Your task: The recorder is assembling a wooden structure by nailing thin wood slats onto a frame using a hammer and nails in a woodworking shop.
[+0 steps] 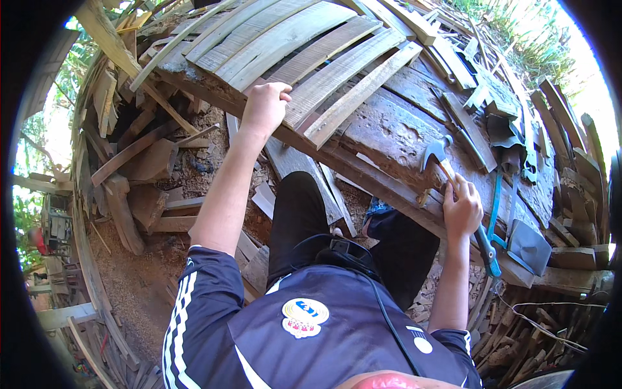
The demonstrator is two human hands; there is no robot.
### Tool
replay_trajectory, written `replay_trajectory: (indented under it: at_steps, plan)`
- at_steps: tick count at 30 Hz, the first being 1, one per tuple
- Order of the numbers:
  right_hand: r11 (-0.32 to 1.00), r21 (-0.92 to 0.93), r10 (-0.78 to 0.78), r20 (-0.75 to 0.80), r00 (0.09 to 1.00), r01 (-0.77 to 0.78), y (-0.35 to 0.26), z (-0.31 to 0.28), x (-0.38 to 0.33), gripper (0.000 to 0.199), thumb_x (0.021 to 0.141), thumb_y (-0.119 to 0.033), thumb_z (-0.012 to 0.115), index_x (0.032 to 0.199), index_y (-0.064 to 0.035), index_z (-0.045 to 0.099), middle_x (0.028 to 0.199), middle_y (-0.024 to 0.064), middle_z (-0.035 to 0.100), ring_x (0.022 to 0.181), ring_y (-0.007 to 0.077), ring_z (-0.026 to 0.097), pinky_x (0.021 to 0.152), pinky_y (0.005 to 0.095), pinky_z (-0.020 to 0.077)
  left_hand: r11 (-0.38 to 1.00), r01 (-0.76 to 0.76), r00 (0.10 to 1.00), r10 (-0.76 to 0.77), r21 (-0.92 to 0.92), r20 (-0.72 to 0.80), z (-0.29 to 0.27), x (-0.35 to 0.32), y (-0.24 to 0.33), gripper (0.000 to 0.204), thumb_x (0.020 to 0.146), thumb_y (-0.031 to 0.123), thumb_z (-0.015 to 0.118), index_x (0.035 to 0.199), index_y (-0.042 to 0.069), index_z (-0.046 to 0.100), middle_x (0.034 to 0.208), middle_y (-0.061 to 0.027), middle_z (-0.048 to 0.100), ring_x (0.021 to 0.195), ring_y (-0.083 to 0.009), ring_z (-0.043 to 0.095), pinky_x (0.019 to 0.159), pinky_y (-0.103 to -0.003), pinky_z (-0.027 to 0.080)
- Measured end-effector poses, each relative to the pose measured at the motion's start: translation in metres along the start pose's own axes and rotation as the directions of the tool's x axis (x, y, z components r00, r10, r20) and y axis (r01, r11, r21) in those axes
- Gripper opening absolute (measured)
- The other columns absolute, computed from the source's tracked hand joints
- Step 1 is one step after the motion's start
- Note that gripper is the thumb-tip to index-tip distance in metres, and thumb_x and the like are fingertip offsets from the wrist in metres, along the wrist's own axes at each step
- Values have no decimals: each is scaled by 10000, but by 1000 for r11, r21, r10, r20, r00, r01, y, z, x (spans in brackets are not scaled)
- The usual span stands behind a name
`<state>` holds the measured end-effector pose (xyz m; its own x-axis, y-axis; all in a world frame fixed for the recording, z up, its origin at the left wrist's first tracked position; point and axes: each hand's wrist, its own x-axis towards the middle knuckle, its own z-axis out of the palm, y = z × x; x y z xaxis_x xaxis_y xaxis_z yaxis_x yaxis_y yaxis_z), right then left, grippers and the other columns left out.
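My left hand point(267, 107) is closed, its curled fingertips just over the near ends of the wooden slats point(337, 81). Whatever it may pinch is too small or hidden to make out. The slats lie side by side with gaps between them, across a thick, worn wooden bench point(392, 120). At the bench's near edge, my right hand point(463, 207) wraps round the shaft of a hammer point(435, 154). The hammer's metal head points away from me over the bench, and its dark grip with a teal end sticks out below my hand.
Right of the hammer are a teal-framed tool point(495, 211) and a grey metal sheet point(528, 246). Offcuts point(463, 129) lie on the bench's right part. Scrap wood point(139, 172) is heaped at left, beside sawdust-covered ground point(139, 275). A thin wire point(538, 318) loops at lower right.
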<state>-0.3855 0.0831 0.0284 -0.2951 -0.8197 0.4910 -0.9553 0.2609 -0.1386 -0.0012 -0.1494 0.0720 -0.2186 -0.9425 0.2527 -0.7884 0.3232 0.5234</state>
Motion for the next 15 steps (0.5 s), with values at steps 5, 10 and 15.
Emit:
replay_trajectory:
  at_steps: [5, 10, 15]
  plan:
    - [1000, 9, 7, 6, 1000, -7, 1, 0, -1, 244, 890, -229, 693, 1108, -121, 710, 984, 83, 693, 877, 300, 688, 763, 408, 549, 979, -9, 997, -6, -204, -74, 7, -5, 3, 268, 814, -41, 664, 1066, 14, 736, 936, -138, 754, 872, -235, 741, 809, -330, 586]
    - [1000, 10, 0, 6, 1000, 0, 0, -1, -1, 245, 889, -224, 690, 1111, -123, 709, 981, 84, 692, 875, 301, 688, 762, 409, 549, 946, -90, 976, 23, -312, -214, 31, -16, -3, 314, 828, -43, 697, 1132, 33, 719, 982, -107, 739, 820, -180, 720, 749, -283, 581]
    - [1000, -2, 30, 33, 999, -30, -2, -1, 1, 258, 885, -224, 691, 1121, -120, 702, 971, 89, 690, 866, 311, 686, 754, 412, 547, 979, -173, 925, 123, -110, -360, 32, -36, -2, 256, 832, -30, 694, 1083, 11, 727, 892, -140, 698, 795, -263, 692, 724, -357, 572]
